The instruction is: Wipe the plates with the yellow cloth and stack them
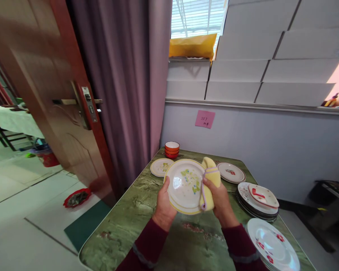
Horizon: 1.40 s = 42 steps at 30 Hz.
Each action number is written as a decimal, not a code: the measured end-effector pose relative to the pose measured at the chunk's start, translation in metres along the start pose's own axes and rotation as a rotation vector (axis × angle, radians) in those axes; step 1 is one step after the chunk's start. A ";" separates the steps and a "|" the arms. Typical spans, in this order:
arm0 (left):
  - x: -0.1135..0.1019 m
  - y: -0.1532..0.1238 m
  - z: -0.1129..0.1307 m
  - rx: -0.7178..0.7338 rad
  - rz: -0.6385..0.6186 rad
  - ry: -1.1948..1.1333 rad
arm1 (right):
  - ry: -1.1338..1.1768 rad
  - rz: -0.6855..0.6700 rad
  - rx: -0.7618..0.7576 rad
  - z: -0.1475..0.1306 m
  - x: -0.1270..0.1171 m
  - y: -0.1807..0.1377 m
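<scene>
Above the table I hold a white plate with a yellow rim and a green leaf and blue flower pattern, its face tilted toward me. My left hand grips its left edge, thumb on the front rim. On the right edge, my right hand presses a folded yellow cloth with purple edging over the rim, thumb in front. The fingers behind the plate and cloth are hidden. A similar plate lies on the table just beyond, to the left, partly covered by the held one.
The green marbled table also bears stacked orange-red bowls at the back, red-flowered plates, a dark-edged stack topped by a small dish, and a stack of large flowered plates at right. A curtain hangs left.
</scene>
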State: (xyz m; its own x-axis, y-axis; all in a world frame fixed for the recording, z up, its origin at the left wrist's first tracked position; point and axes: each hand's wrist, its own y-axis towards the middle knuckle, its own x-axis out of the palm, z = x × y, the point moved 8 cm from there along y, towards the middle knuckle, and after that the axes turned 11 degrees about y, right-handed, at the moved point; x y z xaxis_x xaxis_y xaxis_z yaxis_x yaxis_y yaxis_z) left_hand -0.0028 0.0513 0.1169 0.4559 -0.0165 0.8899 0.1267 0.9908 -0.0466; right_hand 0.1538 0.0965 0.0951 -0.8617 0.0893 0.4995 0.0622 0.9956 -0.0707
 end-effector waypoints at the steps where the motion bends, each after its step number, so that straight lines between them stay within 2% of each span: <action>1: -0.002 0.002 0.007 0.067 0.047 -0.022 | -0.065 0.041 -0.055 0.000 -0.003 -0.003; 4: -0.008 0.003 0.028 0.230 0.149 -0.049 | -0.321 0.179 -0.234 -0.011 -0.018 -0.013; 6: -0.013 0.002 0.033 0.265 0.176 -0.026 | -0.460 0.283 -0.410 -0.029 -0.028 -0.023; 8: -0.017 0.002 0.029 0.247 0.161 0.004 | -0.575 0.276 -0.598 -0.043 -0.022 -0.038; 10: -0.020 0.003 0.018 0.200 0.102 0.029 | -0.703 0.091 -0.742 -0.042 0.003 -0.054; 13: -0.021 0.001 -0.007 0.071 -0.031 0.061 | -0.944 -0.383 -0.888 -0.014 0.059 -0.084; 14: -0.020 0.000 -0.014 0.041 -0.064 0.068 | -1.021 -0.500 -0.922 -0.004 0.072 -0.091; 16: -0.019 -0.004 -0.022 0.025 -0.082 0.083 | -1.149 -0.585 -0.965 0.007 0.088 -0.093; 19: -0.012 -0.008 -0.020 0.062 -0.071 0.118 | -1.226 -0.496 -0.986 -0.004 0.090 -0.069; 21: -0.004 -0.010 -0.015 0.062 -0.098 0.142 | -1.204 -0.379 -0.952 -0.020 0.082 -0.046; 23: 0.002 -0.010 -0.007 0.062 -0.127 0.151 | -1.075 -0.231 -0.827 -0.035 0.064 -0.022; 25: 0.003 -0.008 0.004 0.090 -0.118 0.143 | -0.775 -0.138 -0.547 -0.036 0.040 0.000; 27: 0.002 -0.005 0.016 0.134 -0.083 0.129 | -0.454 -0.129 -0.236 -0.018 0.023 0.013; 29: 0.002 0.000 0.025 0.174 -0.035 0.114 | -0.271 -0.141 -0.062 0.001 0.018 0.012; 32: 0.005 0.007 0.033 0.254 0.037 0.082 | -0.073 -0.095 -0.013 0.020 0.022 0.002; 36: 0.011 0.017 0.032 0.345 0.078 0.054 | 0.309 0.049 0.046 0.047 0.038 -0.015; 39: 0.009 0.024 0.017 0.328 0.077 0.032 | 0.374 0.127 -0.012 0.052 0.047 -0.021; 42: -0.003 0.027 0.006 0.319 0.081 0.047 | 0.383 0.220 -0.012 0.051 0.037 -0.012</action>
State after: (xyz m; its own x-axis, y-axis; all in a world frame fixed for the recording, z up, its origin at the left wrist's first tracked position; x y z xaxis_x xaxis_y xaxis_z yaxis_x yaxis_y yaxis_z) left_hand -0.0060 0.0784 0.1153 0.4941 0.0650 0.8670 -0.1902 0.9811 0.0348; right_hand 0.0950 0.0859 0.0703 -0.5786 0.3011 0.7580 0.2308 0.9518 -0.2019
